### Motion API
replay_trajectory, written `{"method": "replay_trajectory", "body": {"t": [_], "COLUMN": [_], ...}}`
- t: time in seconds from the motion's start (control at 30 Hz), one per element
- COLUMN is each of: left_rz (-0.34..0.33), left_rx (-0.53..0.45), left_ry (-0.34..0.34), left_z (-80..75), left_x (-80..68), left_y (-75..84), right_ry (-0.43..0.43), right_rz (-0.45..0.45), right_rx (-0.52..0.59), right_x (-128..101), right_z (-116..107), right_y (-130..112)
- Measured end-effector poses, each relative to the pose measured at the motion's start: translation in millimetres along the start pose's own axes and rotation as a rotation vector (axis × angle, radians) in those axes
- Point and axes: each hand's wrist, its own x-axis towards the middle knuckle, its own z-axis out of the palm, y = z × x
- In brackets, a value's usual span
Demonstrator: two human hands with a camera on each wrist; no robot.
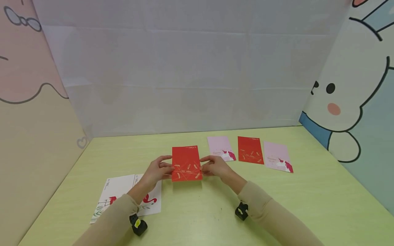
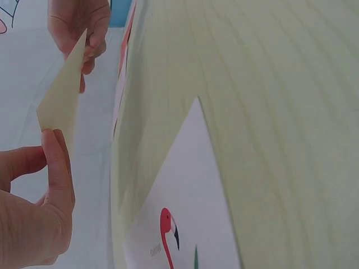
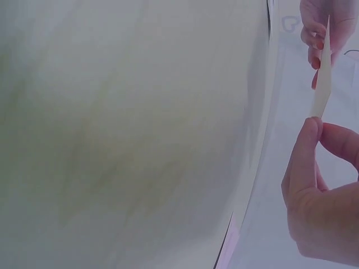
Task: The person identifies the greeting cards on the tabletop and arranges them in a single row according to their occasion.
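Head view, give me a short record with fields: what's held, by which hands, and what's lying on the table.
held: red card, lifted off the table
left hand: pinches the card's left edge
right hand: pinches the card's right edge
front left: white flamingo card, flat, partly under the left forearm
back right row: pink card, second red card, second pink card
surface: pale green table

- A card (image 1: 186, 163) is held above the table (image 1: 307, 205), near its middle, pinched between the left hand (image 1: 157, 171) on its left edge and the right hand (image 1: 215, 167) on its right edge.
- A sheet (image 1: 123, 191) lies flat on the table, under and left of the left hand.
- Three more cards (image 1: 250, 150) lie in a row behind and to the right of the held card, nearer the back wall (image 1: 197, 68).
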Motion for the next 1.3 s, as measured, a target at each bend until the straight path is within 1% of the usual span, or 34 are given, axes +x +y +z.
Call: {"method": "replay_trajectory", "body": {"t": [0.27,0.4,0.57,0.73,0.93,1.17,1.3], "left_rz": [0.009,0.003,-0.004,0.003,-0.007,0.0,-0.025], "left_rx": [-0.015,0.003,0.031,0.032,0.027,0.063,0.09], "left_ry": [-0.015,-0.013,-0.011,-0.027,-0.046,-0.059,-0.063], "left_z": [3.9,5.4,8.2,10.1,10.3,10.4,11.0], "left_x": [-7.2,-9.5,-15.5,-21.5,-26.4,-34.5,-38.7], "left_y": [-2.1,-5.3,-6.0,-7.0,-11.3,-13.5,-12.1], "right_ry": [-0.021,-0.025,-0.03,-0.036,-0.058,-0.084,-0.09], "right_rz": [-0.023,-0.017,-0.006,-0.005,-0.009,-0.012,-0.011], "right_rx": [-0.002,-0.029,-0.034,-0.047,-0.054,-0.06,-0.068], "right_x": [-5.4,-8.5,-13.9,-19.1,-23.8,-29.6,-33.9], "right_z": [-1.7,-2.7,-3.4,-3.8,-2.6,-0.4,0.9], "right_y": [5.2,8.0,8.4,9.6,12.5,15.4,15.1]}}
